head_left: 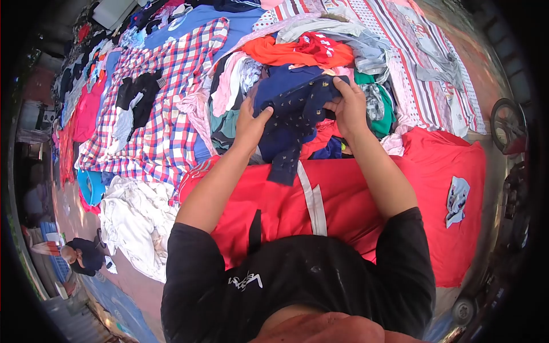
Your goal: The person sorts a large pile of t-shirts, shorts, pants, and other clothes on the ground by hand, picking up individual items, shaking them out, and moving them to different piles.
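Observation:
A dark navy garment with small light prints (294, 117) is stretched between my two hands, above a heap of mixed clothes. My left hand (251, 123) grips its left side, thumb on top of the cloth. At the upper right edge, near some buttons, my right hand (347, 106) pinches the same garment between thumb and fingers. One narrow part of it hangs down over the red cloth (354, 194) in front of me. Orange and red clothes (297, 50) lie just beyond it, with a green piece (384, 108) to the right.
A red, white and blue checked cloth (154, 123) with dark clothes on it lies left. White cloth (134, 223) is heaped at lower left, near a person in dark clothing (86, 255). A striped sheet (412, 63) spreads right; a wheel (508, 126) stands beyond.

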### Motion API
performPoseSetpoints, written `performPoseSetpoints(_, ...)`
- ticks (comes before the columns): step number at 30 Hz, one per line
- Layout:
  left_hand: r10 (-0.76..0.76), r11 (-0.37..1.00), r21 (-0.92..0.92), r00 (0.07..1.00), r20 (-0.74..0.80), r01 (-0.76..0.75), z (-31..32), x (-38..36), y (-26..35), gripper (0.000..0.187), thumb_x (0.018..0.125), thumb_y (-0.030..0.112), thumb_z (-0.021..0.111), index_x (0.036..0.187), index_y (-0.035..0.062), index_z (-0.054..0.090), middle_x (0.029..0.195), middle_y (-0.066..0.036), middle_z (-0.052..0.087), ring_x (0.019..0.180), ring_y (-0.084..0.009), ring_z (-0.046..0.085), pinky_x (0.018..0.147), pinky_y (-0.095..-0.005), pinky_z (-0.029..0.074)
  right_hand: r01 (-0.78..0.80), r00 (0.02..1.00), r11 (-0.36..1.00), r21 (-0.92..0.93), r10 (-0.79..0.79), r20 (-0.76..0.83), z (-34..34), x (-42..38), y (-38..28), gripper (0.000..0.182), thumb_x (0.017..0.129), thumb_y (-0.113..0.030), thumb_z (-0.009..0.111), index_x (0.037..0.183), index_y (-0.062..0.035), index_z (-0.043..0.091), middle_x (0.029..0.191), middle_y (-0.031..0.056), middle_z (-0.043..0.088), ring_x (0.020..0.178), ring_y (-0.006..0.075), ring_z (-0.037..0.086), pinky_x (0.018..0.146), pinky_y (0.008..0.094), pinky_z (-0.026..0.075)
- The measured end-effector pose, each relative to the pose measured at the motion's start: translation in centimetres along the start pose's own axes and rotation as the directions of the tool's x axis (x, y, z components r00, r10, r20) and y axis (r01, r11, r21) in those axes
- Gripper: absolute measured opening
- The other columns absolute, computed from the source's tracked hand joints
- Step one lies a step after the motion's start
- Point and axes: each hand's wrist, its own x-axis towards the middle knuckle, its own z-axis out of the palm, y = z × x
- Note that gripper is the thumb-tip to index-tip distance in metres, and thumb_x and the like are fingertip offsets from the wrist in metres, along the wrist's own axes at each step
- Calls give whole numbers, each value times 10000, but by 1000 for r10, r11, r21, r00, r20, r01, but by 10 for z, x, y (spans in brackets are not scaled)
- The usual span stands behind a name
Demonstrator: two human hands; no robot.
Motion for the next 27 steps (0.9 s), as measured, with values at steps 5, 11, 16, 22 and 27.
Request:
performPoseSetpoints(5, 476, 808, 261, 847, 238, -528, 52, -50, 26, 777, 888, 261, 754, 1486, -22, 346, 1495, -219, 425, 1402, -317, 426, 1146, -392, 354, 280, 891, 906, -316, -123, 437, 15, -34, -7, 202, 947, -200, 680, 1058, -32, 667, 1048, 71, 690, 945, 161, 675, 774, 303, 548)
performPoseSetpoints(11, 192, 604, -757, 876, 442, 249, 22, -41, 68, 442, 999, 245, 473, 1353, -13, 528, 1314, -199, 622, 1221, -316, 606, 1066, -447, 458, 545, 837, 630, -553, -451, 311, 4, -5, -51, 600, 931, -374, 688, 1378, -7, 528, 1359, 185, 557, 1244, 274, 541, 1042, 379, 404)
performPoseSetpoints(16, 224, 462, -812, 839, 496, 357, -10, -27, 63, 530, 979, 363, 397, 1311, -17, 561, 1308, -208, 625, 1201, -343, 614, 1053, -477, 467, -533, 830, 798, -281, 557, 6, -53, 25, 18, 889, 955, -623, 531, 1490, 58, 330, 1473, 249, 449, 1342, 336, 475, 1111, 469, 360)
performPoseSetpoints(22, 316, 468, -812, 792, 522, 349, -7, -39, 59, 683, 923, 590, 578, 1292, 15, 577, 1262, -192, 645, 1174, -338, 633, 1034, -498, 485, -493, 762, 772, -402, 606, 228, -26, -27, 95, 777, 1011, -561, 463, 1541, -26, 274, 1549, 196, 361, 1411, 314, 389, 1138, 501, 327)
performPoseSetpoints(27, 296, 643, -655, 659, 692, 398, -24, -52, 45, 585, 786, 168, 758, 1288, -49, 549, 1192, -196, 668, 1075, -297, 685, 965, -416, 546, -414, 755, 859, -301, 509, 414, -31, -11, 113, 677, 962, -300, 621, 1510, -34, 326, 1493, 148, 426, 1370, 244, 445, 1110, 413, 397)
